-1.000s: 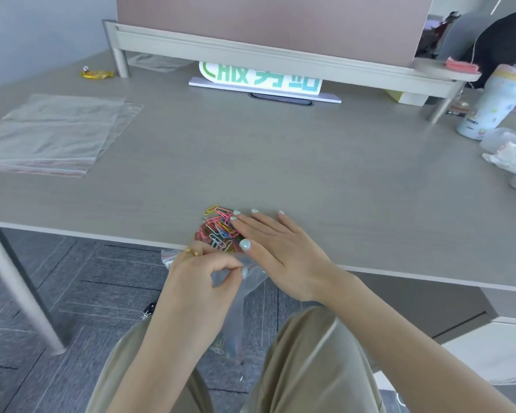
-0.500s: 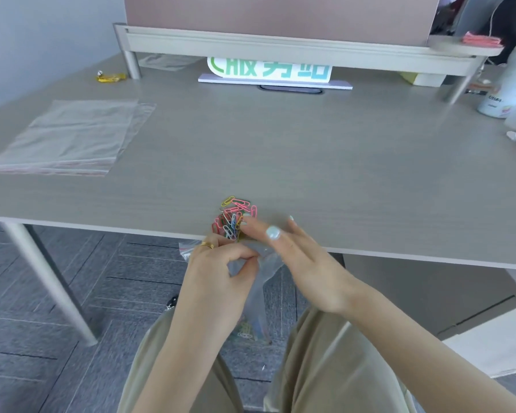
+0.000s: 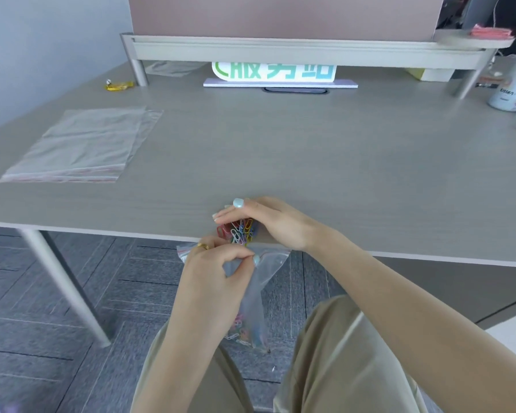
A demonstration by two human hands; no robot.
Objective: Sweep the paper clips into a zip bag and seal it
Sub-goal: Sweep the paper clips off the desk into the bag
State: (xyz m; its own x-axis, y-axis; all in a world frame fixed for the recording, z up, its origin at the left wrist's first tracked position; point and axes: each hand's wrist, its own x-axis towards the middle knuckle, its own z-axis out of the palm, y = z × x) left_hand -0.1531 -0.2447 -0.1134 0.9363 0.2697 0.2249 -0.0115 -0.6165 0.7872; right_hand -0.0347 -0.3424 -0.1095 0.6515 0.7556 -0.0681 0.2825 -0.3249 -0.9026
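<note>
From the head camera, looking down over my lap, my left hand [image 3: 218, 272] pinches the top edge of the zip bag [image 3: 265, 281] between thumb and fingers, holding its mouth just below the near edge of the table [image 3: 310, 150]. A gold ring [image 3: 203, 246] sits on one finger of that hand. The bag hangs down between my knees, and a small heap of coloured clips [image 3: 243, 330] lies at its bottom, seen through the clear plastic.

My right hand [image 3: 268, 223] rests on the tabletop at the very edge, fingers straight and held together, cupped sideways over the paper clips [image 3: 239, 231]. It grips nothing; the flat of the fingers lies against the far side of the pile. The clips, pink, blue, yellow and white, are bunched right at the lip of the table, directly above the open bag.

Further off on the left of the table lies a stack of spare clear bags [image 3: 84, 144], flat and well apart from my hands. Near the back left leg of the raised shelf [image 3: 295, 50] is a small yellow wrapper [image 3: 118, 85]. Under the shelf stands a white sign with green characters [image 3: 273, 72], and at the far right a pale bottle [image 3: 513, 87] stands
</note>
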